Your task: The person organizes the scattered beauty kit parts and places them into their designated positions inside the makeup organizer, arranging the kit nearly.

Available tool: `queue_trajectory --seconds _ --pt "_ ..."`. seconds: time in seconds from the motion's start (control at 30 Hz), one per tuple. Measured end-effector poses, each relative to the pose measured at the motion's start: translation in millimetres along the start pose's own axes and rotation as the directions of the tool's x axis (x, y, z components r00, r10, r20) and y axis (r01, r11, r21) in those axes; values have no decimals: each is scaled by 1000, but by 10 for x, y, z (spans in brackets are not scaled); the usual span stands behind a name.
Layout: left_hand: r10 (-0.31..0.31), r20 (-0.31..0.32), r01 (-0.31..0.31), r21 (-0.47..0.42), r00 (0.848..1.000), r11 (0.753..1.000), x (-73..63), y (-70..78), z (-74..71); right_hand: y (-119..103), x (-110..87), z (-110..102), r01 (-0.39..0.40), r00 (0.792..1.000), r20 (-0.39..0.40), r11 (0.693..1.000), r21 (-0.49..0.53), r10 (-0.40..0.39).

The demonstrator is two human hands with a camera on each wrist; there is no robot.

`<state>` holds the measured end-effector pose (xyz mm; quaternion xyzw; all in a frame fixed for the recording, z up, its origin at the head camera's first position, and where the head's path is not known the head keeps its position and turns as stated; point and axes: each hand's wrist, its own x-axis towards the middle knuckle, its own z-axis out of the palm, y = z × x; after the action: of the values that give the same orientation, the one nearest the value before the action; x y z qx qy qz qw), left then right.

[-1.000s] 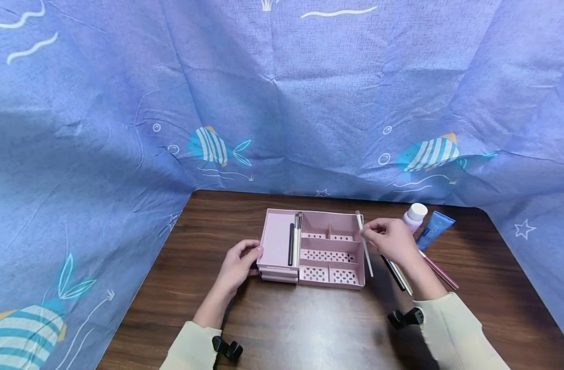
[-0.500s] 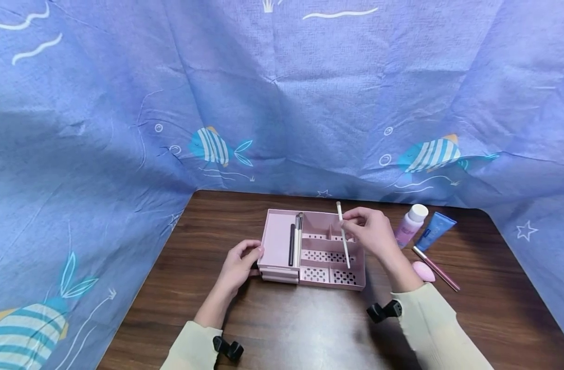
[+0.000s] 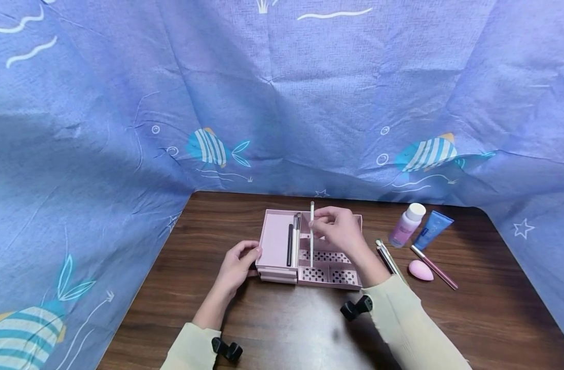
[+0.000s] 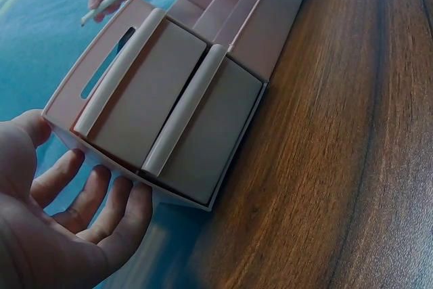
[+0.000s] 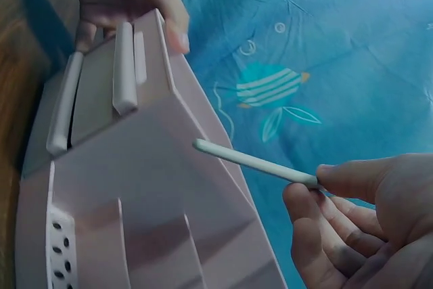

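Note:
A pink desk organizer (image 3: 273, 239) has a flat tray on its left, stepped compartments on its right and two small drawers (image 4: 145, 93) at the front. My left hand (image 3: 237, 264) grips its left side, thumb at the top rim and fingers curled against the side wall. Between thumb and fingers, my right hand (image 3: 339, 228) pinches a white-handled makeup brush (image 5: 254, 162), bristles up, above the compartments beside the tray. Inside the tray's right edge lie a black pencil-like stick (image 3: 289, 245) and slim makeup brushes (image 3: 296, 239). My right hand hides part of the rear compartments.
Right of the organizer stand a pink bottle (image 3: 404, 228) with a white cap and a blue tube (image 3: 433, 229). Nearer lie a pink makeup sponge (image 3: 421, 270), a dark red stick (image 3: 436, 270) and more brushes (image 3: 389, 257), partly behind my right sleeve. A blue fish-print cloth (image 3: 282, 128) hangs behind the table.
My right hand has carried the white brush leftward from the organizer's right edge to beside the tray. The sponge and loose brushes have come into view. My left hand keeps its grip.

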<state>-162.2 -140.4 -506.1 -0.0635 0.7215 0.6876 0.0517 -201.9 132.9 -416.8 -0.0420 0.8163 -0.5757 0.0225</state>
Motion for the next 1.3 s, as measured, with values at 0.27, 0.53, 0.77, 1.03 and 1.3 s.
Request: queue_trajectory --seconds 0.27,0.53,0.77,1.03,1.3 --pt "-5 -1 5 -3 1000 1000 0 -5 -8 -51 95 233 -57 998 44 991 121 52" --pt "-3 5 3 -3 1000 1000 -2 12 -5 -98 166 436 -150 987 90 962 229 133" --pt "-6 7 7 -7 1000 1000 13 2 -9 -53 206 551 -162 987 34 974 156 159" --pt "-1 6 1 -11 1000 1000 11 2 -5 17 192 677 -29 994 -114 973 -227 3" --pt "-10 6 10 -5 1000 1000 10 -18 -7 116 200 759 30 983 -153 919 -394 -98"
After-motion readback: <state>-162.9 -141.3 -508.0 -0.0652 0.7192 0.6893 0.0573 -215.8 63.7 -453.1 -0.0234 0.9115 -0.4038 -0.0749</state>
